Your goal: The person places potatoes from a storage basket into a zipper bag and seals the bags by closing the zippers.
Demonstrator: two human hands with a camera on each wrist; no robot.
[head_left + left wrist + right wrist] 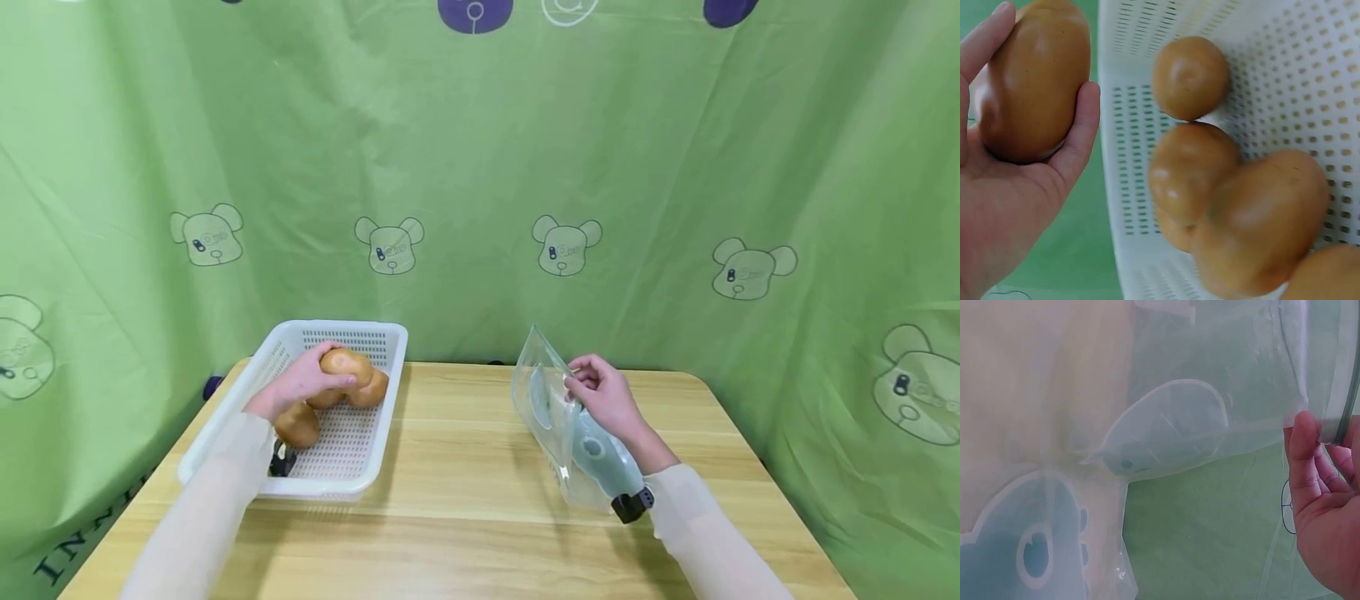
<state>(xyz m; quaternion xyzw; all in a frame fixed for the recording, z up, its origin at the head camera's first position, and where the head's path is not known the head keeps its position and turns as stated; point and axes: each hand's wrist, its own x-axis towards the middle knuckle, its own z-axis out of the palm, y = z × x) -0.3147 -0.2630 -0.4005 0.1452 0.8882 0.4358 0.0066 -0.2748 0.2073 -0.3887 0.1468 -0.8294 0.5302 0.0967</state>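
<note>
In the left wrist view, my left hand [303, 382] grips a smooth brown potato-like object [1038, 81] between thumb and fingers. It hangs over a white perforated basket [397, 392] on the left of the table. Several more brown potato-like objects [1260, 219] lie in the basket, some resting against one another. On the right, my right hand [609, 402] pinches the top edge of a clear plastic zip bag [1166, 425] between thumb and fingers. The bag stands tilted, its mouth spread, with pale blue printed shapes on its sides. No brown object shows inside it.
A light wooden table [450, 467] lies under the basket and the bag, with bare wood between them. Behind it and at both sides hangs a green curtain [480, 150] with bear prints. A small black device [632, 504] sits at my right wrist.
</note>
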